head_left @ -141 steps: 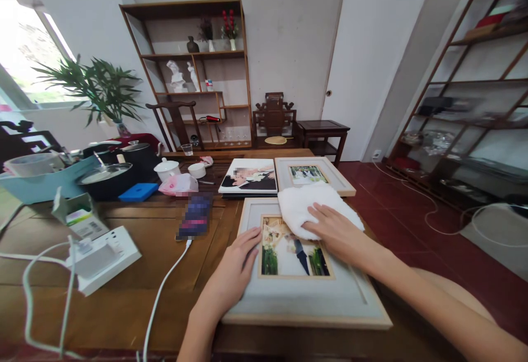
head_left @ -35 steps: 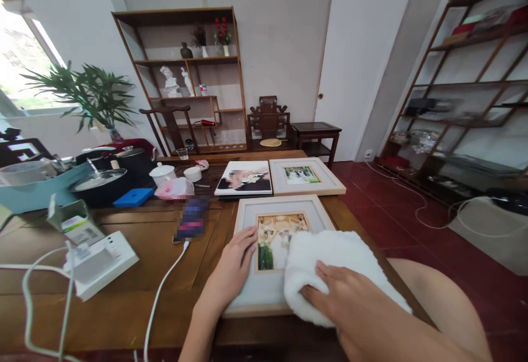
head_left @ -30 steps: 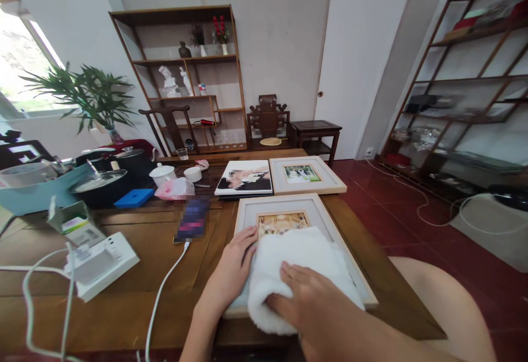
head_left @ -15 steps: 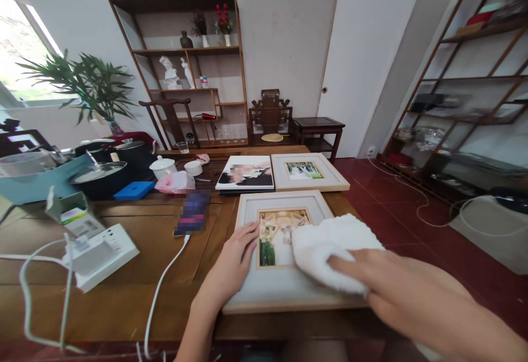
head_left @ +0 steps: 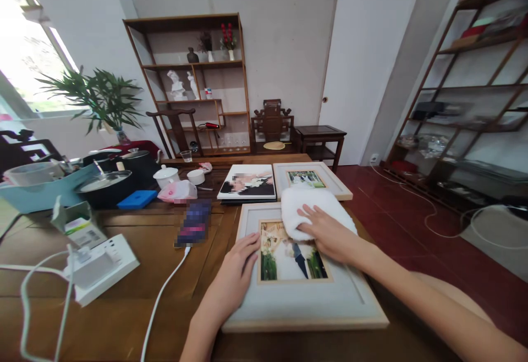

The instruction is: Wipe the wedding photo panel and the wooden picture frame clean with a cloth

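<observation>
A large pale-wood picture frame (head_left: 313, 308) with a wedding photo lies flat on the wooden table (head_left: 136, 274) in front of me. My left hand (head_left: 237, 274) rests flat on the frame's left edge, fingers stretched out. My right hand (head_left: 330, 232) presses a white fluffy cloth (head_left: 307, 205) onto the frame's upper right part, fingers laid over it.
Behind the frame lie a smaller framed photo (head_left: 334, 183) and a photo print (head_left: 247, 183). A phone (head_left: 193, 221) on a white cable, a white power strip (head_left: 101, 265), pots (head_left: 105, 183), a blue tub (head_left: 39, 188) and cups crowd the left side. Shelves stand behind.
My right hand has swept the cloth from the frame's near right side up to its far upper right part. My left hand has stayed on the left edge.
</observation>
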A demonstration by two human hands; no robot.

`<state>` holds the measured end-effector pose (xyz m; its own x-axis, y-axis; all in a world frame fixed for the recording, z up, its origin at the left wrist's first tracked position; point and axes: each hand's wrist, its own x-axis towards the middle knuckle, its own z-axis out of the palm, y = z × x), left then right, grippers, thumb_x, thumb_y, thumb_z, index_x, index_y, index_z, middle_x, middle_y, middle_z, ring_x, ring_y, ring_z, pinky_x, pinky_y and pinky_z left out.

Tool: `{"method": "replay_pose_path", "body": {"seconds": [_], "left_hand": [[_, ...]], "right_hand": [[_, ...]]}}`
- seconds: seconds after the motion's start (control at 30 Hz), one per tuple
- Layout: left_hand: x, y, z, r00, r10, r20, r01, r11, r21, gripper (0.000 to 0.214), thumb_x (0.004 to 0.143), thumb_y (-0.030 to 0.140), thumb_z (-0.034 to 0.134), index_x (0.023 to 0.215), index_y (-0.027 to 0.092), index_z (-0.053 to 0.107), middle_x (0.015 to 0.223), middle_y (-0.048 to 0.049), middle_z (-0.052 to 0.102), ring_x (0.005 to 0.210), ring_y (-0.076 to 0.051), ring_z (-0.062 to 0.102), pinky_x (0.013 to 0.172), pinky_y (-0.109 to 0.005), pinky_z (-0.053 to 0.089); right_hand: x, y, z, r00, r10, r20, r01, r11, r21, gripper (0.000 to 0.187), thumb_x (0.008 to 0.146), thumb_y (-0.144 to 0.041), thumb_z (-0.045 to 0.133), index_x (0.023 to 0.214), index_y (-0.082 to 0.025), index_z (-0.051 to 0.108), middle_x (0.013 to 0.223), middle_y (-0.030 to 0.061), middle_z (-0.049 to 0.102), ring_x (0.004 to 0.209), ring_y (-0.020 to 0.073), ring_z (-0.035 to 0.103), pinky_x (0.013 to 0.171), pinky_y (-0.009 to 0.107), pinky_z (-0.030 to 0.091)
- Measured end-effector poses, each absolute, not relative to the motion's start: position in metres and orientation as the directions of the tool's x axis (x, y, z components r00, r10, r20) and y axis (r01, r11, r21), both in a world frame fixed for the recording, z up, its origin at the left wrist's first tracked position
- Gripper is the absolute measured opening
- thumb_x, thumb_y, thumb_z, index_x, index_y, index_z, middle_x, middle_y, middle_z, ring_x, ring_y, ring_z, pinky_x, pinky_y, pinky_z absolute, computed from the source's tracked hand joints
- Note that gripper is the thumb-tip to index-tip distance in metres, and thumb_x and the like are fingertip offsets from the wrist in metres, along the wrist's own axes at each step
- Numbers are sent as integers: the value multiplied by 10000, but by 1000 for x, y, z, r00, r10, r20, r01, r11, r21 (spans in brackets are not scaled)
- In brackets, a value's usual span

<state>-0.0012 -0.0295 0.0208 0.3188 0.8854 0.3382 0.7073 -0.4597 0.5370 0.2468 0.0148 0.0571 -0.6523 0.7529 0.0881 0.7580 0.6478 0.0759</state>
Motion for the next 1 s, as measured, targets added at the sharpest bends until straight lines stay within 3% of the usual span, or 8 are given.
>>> {"method": "replay_pose_path", "body": {"seconds": [0.13, 0.2, 0.37, 0.47, 0.57, 0.73, 0.83, 1.0], "left_hand": [[-2, -27, 18, 323, 877, 356, 707, -474, 526, 322, 876, 171, 409, 1122, 118, 608, 1267, -120, 553, 1206, -214, 486, 1041, -413, 373], [-2, -27, 17, 328, 874, 358, 706, -479, 522, 323, 875, 176, 409, 1122, 116, 609, 1261, -121, 559, 1200, -215, 492, 1037, -412, 378], [-2, -27, 18, 341, 868, 362, 710, -490, 506, 327, 881, 178, 394, 1117, 118, 612, 1257, -116, 563, 1201, -210, 491, 1043, -415, 367], [-2, -27, 19, 349, 868, 354, 711, -491, 503, 329, 883, 182, 393, 1126, 123, 606, 1267, -112, 555, 1211, -207, 481, 1043, -414, 366], [-1, -28, 20, 353, 869, 347, 711, -490, 505, 329, 885, 183, 393, 1136, 139, 600, 1283, -101, 543, 1221, -204, 471, 1042, -410, 367], [-1, -30, 23, 347, 876, 334, 721, -477, 503, 327, 885, 183, 397, 1140, 141, 597, 1288, -100, 539, 1220, -206, 472, 1041, -411, 368], [-1, -30, 22, 342, 875, 343, 719, -478, 504, 324, 885, 185, 398, 1135, 137, 598, 1287, -106, 539, 1214, -210, 479, 1034, -414, 378], [-2, -29, 18, 345, 858, 381, 696, -506, 510, 314, 876, 170, 407, 1122, 151, 601, 1262, -98, 562, 1200, -207, 493, 1030, -413, 387]], "right_hand": [[248, -41, 78, -682, 731, -27, 731, 681, -35, 564, 613, 52, 397, 1111, -130, 587, 1349, 178, 438, 1297, 305, 290, 1059, 496, 239], [246, -71, 86, -682, 727, -79, 731, 678, -72, 541, 623, 25, 425, 1100, -160, 600, 1348, 168, 442, 1267, 321, 345, 1034, 484, 301], [234, -109, 80, -716, 693, -80, 697, 715, -52, 517, 636, -29, 480, 1104, -210, 605, 1309, 158, 488, 1196, 338, 441, 979, 462, 389], [230, -98, 68, -695, 716, -60, 718, 688, -110, 552, 621, -35, 478, 1141, -186, 583, 1344, 182, 438, 1238, 348, 378, 987, 492, 368], [237, -65, 62, -622, 782, 41, 769, 620, -156, 624, 604, 22, 414, 1179, -175, 555, 1402, 157, 366, 1297, 291, 294, 1040, 470, 296], [254, 11, 60, -533, 821, 205, 821, 560, -107, 711, 597, 55, 371, 1272, -146, 467, 1447, 121, 298, 1344, 248, 179, 1079, 446, 213], [248, 37, 57, -596, 783, 177, 786, 614, -68, 691, 597, 52, 385, 1236, -177, 510, 1442, 85, 321, 1352, 267, 130, 1081, 491, 163], [229, 2, 60, -683, 729, 37, 724, 683, -92, 628, 609, 47, 405, 1178, -166, 565, 1420, 129, 350, 1342, 324, 124, 1063, 541, 143]]}}
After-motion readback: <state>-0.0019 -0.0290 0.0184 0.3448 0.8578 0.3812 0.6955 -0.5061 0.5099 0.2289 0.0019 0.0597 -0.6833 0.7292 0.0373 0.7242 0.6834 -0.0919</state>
